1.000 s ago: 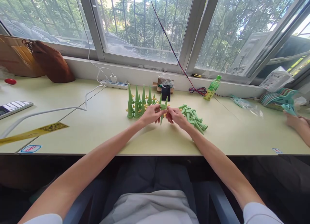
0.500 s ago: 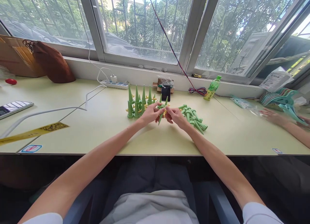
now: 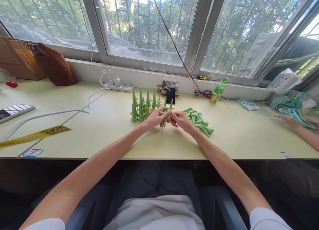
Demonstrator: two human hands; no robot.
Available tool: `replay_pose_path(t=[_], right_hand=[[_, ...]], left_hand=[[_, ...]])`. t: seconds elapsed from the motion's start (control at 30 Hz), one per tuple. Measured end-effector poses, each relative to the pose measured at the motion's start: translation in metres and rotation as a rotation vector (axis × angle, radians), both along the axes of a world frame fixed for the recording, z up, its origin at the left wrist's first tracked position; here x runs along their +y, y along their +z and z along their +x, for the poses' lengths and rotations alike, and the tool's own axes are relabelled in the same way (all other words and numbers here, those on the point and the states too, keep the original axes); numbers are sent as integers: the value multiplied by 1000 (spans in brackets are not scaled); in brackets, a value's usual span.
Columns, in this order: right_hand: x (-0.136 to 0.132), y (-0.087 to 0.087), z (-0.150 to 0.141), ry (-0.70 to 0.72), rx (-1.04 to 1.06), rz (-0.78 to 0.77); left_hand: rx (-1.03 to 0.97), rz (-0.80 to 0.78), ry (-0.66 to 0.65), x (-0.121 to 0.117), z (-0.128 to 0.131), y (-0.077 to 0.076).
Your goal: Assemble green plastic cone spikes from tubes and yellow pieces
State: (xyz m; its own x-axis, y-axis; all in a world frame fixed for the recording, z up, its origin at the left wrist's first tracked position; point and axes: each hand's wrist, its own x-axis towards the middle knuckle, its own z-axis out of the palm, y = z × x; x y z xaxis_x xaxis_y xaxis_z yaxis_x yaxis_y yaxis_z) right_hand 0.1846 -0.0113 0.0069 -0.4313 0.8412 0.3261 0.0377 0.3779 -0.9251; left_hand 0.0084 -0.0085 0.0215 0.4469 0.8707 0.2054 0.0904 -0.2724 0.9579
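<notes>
A green plastic watering spike [image 3: 164, 122] points down and toward me between my hands. My left hand [image 3: 157, 117] is closed round it with thumb and fingers. My right hand [image 3: 179, 118] pinches its upper end, and the fingertips of both hands almost meet there. The small part under the right fingers is hidden. Just left and beyond, green spikes with yellow valves [image 3: 135, 111] stand upright in rows. To the right of my right hand lies a loose pile of green spikes [image 3: 199, 119].
A black phone-like object [image 3: 170, 94] leans behind my hands. A green-labelled bottle [image 3: 219, 90] stands near the window sill. On the left are a white cable [image 3: 62, 113] and a tablet [image 3: 16, 111]. Another person's hand [image 3: 290, 121] touches teal hangers [image 3: 295, 115] at the far right.
The held spike has tilted slightly, and my right fingers have shifted a little left over its top. The yellow part seen there before is now covered. The other person's hand has moved right.
</notes>
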Motion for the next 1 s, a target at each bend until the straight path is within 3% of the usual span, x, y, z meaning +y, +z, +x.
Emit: replay_pose_path(t=[0.67, 1.0], right_hand=[[-3, 4, 0, 12, -5, -26], [-3, 3, -1, -14, -15, -73]], left_hand=[[-9, -44, -50, 5, 0, -4], [59, 18, 68, -3, 3, 4]])
